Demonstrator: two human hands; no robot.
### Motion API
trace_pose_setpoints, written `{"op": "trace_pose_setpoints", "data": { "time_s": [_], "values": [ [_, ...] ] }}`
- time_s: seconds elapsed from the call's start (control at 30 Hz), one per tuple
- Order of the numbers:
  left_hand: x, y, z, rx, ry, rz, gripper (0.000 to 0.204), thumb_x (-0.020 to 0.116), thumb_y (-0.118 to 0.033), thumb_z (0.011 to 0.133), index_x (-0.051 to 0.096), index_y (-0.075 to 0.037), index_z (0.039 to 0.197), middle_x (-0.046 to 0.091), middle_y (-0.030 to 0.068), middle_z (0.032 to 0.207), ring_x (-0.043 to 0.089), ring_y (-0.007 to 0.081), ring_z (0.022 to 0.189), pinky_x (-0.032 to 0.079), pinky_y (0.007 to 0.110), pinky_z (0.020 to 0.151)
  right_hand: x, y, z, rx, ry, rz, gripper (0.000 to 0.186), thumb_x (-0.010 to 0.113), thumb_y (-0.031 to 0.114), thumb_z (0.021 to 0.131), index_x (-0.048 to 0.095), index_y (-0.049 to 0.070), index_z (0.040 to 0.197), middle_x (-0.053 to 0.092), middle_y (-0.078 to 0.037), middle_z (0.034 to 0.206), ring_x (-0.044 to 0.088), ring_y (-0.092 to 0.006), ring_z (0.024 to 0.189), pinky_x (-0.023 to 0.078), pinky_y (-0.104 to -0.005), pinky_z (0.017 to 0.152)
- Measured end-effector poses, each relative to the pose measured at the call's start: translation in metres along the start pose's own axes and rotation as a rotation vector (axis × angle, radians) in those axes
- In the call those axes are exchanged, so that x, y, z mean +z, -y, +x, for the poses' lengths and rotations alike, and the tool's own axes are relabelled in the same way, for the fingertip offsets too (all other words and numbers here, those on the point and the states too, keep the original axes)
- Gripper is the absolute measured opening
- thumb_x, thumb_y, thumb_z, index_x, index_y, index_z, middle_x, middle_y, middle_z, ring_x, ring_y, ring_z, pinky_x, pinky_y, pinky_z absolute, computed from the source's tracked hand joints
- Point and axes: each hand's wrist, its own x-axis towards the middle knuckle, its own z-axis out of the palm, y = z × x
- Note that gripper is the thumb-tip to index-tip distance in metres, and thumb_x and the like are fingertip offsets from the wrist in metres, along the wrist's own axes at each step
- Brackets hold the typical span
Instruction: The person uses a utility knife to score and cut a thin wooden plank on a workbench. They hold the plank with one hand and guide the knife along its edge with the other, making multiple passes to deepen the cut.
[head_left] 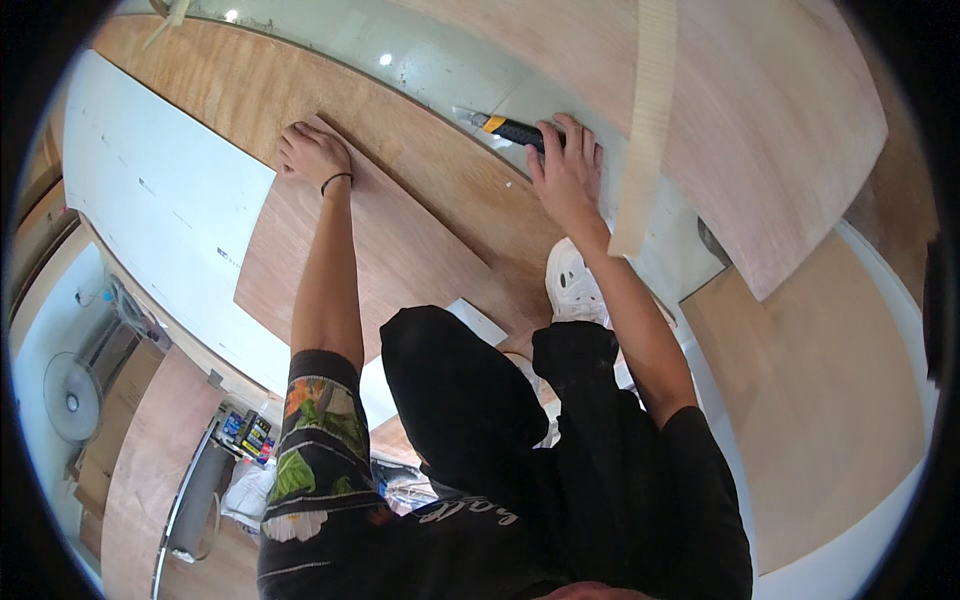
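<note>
My left hand [318, 158] has its fingers curled at the far end of a reddish plywood piece [370, 240]. This piece lies flat across a larger plywood sheet [400, 130] and a white printed sheet [170, 190]. Over the grey floor, my right hand [570, 175] holds a utility knife [515, 132] by the rear of its black handle. The knife has a yellow collar, and its tip points left, away from my palm. Part of the handle is hidden under my fingers.
A narrow wooden strip [648, 130] crosses beside a large plywood panel [770, 130] at the right. A brown board [820, 390] lies nearer. My white shoe [572, 285] is by the plywood sheet's edge. A round fan [73, 402] and small boxes [245, 435] are at the left.
</note>
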Motion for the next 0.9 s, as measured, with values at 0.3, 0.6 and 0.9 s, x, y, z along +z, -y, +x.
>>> {"op": "trace_pose_setpoints", "data": {
  "time_s": [0.3, 0.6, 0.9],
  "values": [
    [-0.009, -0.002, -0.002, 0.002, 0.068, 0.129, 0.023, 0.038, -0.027, 0.095, 0.052, -0.009, 0.099, 0.049, 0.0113, 0.099, 0.044, 0.0290, 0.099, 0.030, 0.043, 0.084, 0.004, 0.027, 0.001, -0.016, 0.281, -0.037, 0.044, 0.062, 0.025, 0.082, 0.050, 0.011, 0.121, 0.052, -0.011, 0.107, 0.051, -0.0304, 0.102, 0.043, -0.0446, 0.084],
    [-0.012, -0.004, 0.000, -0.024, 0.100, 0.138, 0.029, 0.034, -0.031, 0.097, 0.053, -0.009, 0.102, 0.049, 0.0100, 0.103, 0.043, 0.0280, 0.102, 0.030, 0.044, 0.085, 0.030, 0.114, 0.020, 0.135, 0.340, 0.709, 0.032, 0.052, 0.018, 0.091, 0.045, -0.001, 0.114, 0.057, -0.021, 0.092, 0.059, -0.0362, 0.081, 0.048, -0.0440, 0.067],
    [-0.012, -0.002, 0.001, -0.024, 0.115, 0.109, 0.030, 0.034, -0.032, 0.097, 0.053, -0.010, 0.102, 0.049, 0.0089, 0.106, 0.043, 0.0271, 0.104, 0.030, 0.044, 0.085, 0.072, 0.147, 0.049, 0.044, 0.364, 0.599, 0.045, 0.052, 0.021, 0.090, 0.038, 0.006, 0.131, 0.062, -0.018, 0.072, 0.062, -0.0338, 0.059, 0.050, -0.0429, 0.052]
  ]
}}
